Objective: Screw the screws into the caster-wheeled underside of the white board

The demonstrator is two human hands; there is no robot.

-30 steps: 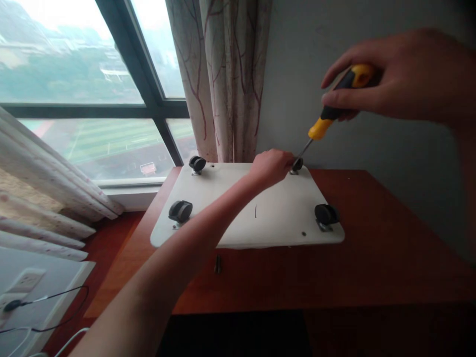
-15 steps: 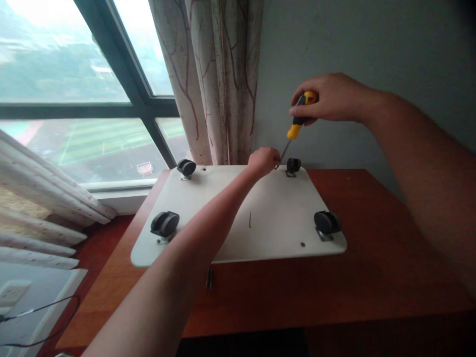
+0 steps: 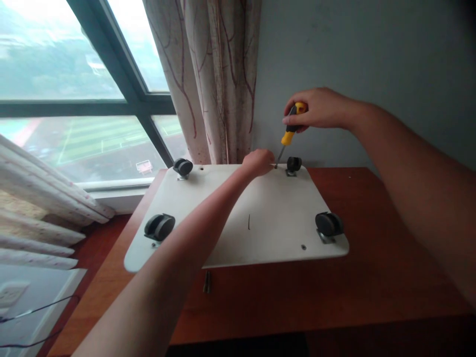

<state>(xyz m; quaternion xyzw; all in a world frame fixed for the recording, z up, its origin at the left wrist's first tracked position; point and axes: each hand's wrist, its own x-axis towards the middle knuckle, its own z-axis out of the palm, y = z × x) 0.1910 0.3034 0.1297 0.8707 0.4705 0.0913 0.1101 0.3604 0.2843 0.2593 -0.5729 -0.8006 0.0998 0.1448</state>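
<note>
My right hand (image 3: pixel 316 109) is closed around the yellow and black handle of a screwdriver (image 3: pixel 287 138), tilted with its shaft pointing down. The screwdriver's tip meets a small dark spot at the far edge of a white board (image 3: pixel 271 213), close to the far right caster (image 3: pixel 293 164). Beside the tip, my left hand (image 3: pixel 259 162) reaches across the board with its fingers drawn together; whatever they may hold is hidden. Casters stand wheels-up at the other corners: far left (image 3: pixel 183 167), near left (image 3: pixel 159 227) and near right (image 3: pixel 329 224).
The board lies on a reddish-brown wooden table (image 3: pixel 372 277). Some screws (image 3: pixel 207 282) lie just in front of it. Behind are a grey wall (image 3: pixel 353 54) and a patterned curtain (image 3: pixel 223 79), with a window (image 3: pixel 92 144) at left. A cable (image 3: pixel 40 307) hangs near a wall socket (image 3: pixel 13 294).
My right hand and the screwdriver have come lower and a little left. My left hand has drawn slightly left, away from the tip. The view has shifted a little.
</note>
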